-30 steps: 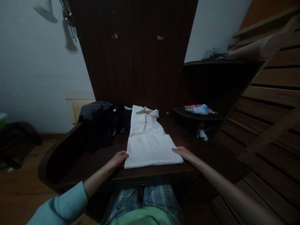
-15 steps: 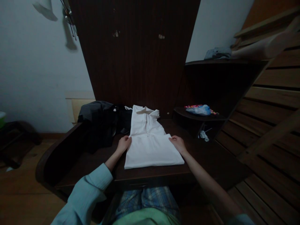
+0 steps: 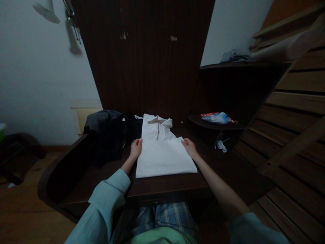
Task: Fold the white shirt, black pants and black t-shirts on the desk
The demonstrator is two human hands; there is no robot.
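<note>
A white collared shirt (image 3: pixel 165 158) lies on the dark wooden desk (image 3: pixel 167 185), its lower part folded up over the front and its collar toward the back panel. My left hand (image 3: pixel 136 148) pinches the upper left corner of the folded part. At the upper right corner, my right hand (image 3: pixel 190 147) grips the fabric between thumb and fingers. The folded flap's top edge runs between both hands, and the placket and collar show beyond it.
Dark clothes (image 3: pixel 104 132) are heaped at the desk's left end. On the right, a low corner shelf (image 3: pixel 228 127) carries a blue and white plastic bag (image 3: pixel 215 118). Wooden slats (image 3: pixel 299 105) stand at the far right. A tall dark panel (image 3: pixel 147 67) rises behind.
Both hands have moved a little away from me, drawing the folded edge farther up over the shirt. The near edge of the shirt has shifted slightly back from the desk's front.
</note>
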